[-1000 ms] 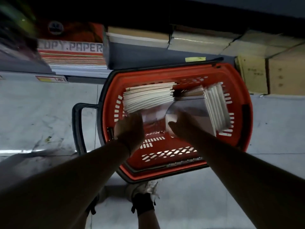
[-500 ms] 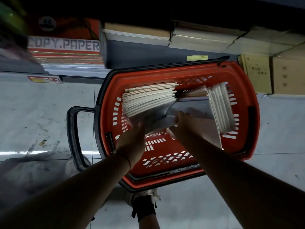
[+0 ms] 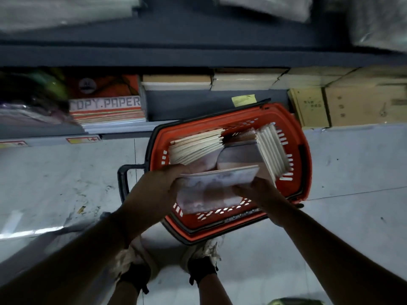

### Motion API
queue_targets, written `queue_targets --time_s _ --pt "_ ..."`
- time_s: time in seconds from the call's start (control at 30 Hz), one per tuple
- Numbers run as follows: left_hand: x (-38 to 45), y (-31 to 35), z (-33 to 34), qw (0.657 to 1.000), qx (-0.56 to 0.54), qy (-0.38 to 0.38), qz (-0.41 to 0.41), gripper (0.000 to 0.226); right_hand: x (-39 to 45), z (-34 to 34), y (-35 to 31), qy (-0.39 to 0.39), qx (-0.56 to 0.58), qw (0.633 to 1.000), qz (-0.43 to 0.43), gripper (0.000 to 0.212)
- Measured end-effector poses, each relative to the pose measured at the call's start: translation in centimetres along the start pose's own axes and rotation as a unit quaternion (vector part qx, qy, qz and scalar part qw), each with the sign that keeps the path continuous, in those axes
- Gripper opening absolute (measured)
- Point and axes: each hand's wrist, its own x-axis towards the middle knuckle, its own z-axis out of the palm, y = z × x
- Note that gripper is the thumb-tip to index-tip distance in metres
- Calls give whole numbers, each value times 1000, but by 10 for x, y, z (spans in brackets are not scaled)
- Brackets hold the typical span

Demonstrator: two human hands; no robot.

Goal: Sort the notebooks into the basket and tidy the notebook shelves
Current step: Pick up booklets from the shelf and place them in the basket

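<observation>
Both hands, left hand [image 3: 163,183] and right hand [image 3: 255,190], grip a notebook [image 3: 215,188] by its ends above the basket [image 3: 297,164], likely squaring it to join the rows [image 3: 196,146] standing inside.

A single head-worn wide-angle camera looks steeply down from standing height, close over both forearms. It faces dark metal shelving [image 3: 198,56] across the top, with an orange plastic basket [image 3: 301,164] on the grey floor [image 3: 55,183] mid-frame.

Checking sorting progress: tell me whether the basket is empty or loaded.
Loaded: the basket holds two notebook stacks, edges showing.
</observation>
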Motion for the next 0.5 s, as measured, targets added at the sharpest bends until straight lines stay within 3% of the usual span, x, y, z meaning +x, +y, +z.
queue_targets --time_s 0.2,0.3,0.4,0.5 --pt "-37 46 -109 993 -97 54 45 13 -82 13 -86 -2 62 995 -79 23" --pt "-61 85 -159 970 -226 85 20 3 -137 18 -134 9 104 988 -111 24" --pt "-93 128 -198 913 -400 65 -37 28 -195 28 -178 32 149 979 -139 24" --pt "-130 159 -229 911 -412 12 -26 45 -244 38 -217 58 173 969 -165 24"
